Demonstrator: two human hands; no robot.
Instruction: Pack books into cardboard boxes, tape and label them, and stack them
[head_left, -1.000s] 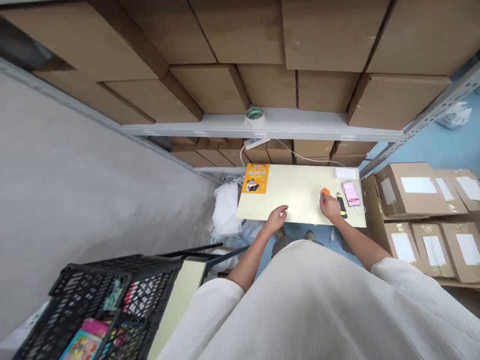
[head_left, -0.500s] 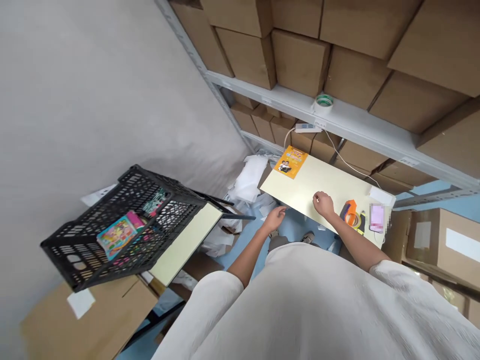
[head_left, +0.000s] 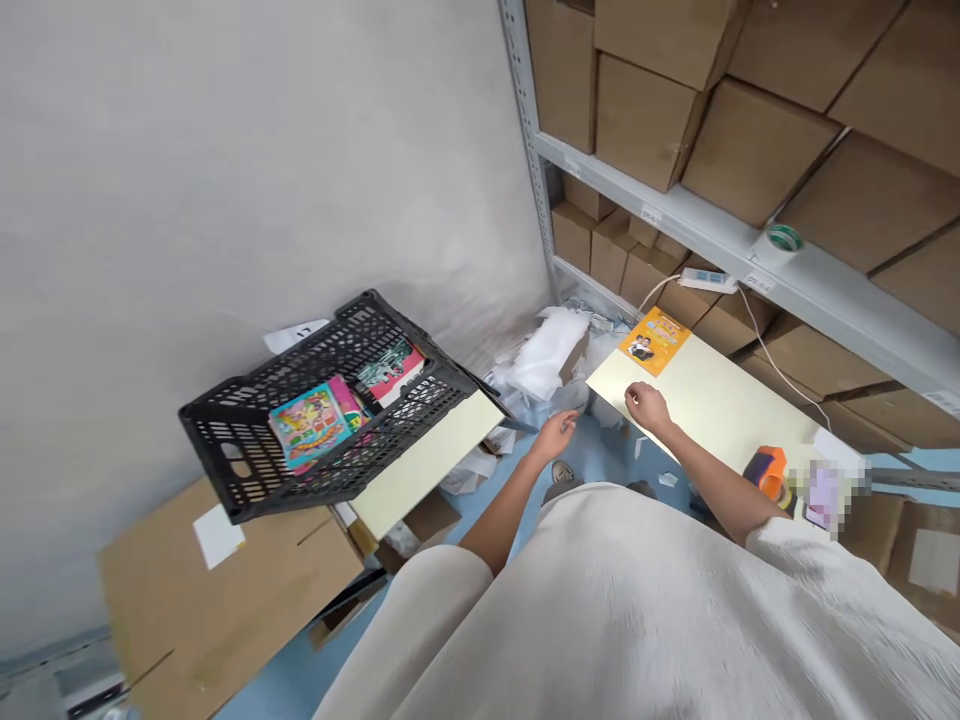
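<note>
My left hand (head_left: 556,435) hangs over the floor between the two tables, its fingers loosely stretched and nothing in them. Over the near edge of the cream tabletop (head_left: 705,395) is my right hand (head_left: 648,408), its fingers curled in and no object showing in them. Closest to the right hand lies an orange booklet (head_left: 655,341) with figures on its cover, flat at the table's far left corner. To the left, a black plastic crate (head_left: 300,490) holds colourful booklets (head_left: 311,422) and stands partly on a second cream board (head_left: 427,460).
An orange tape dispenser (head_left: 766,470) and a blurred phone (head_left: 823,497) lie at the table's right end. Shelves of cardboard boxes (head_left: 645,115) rise behind, with a tape roll (head_left: 784,240) and power strip (head_left: 707,280). Crumpled white packaging (head_left: 551,350) covers the floor corner.
My view has turned left, so the crate, tables and shelves now sit farther right in the picture. Both hands stay empty-looking and keep nearly the same pose.
</note>
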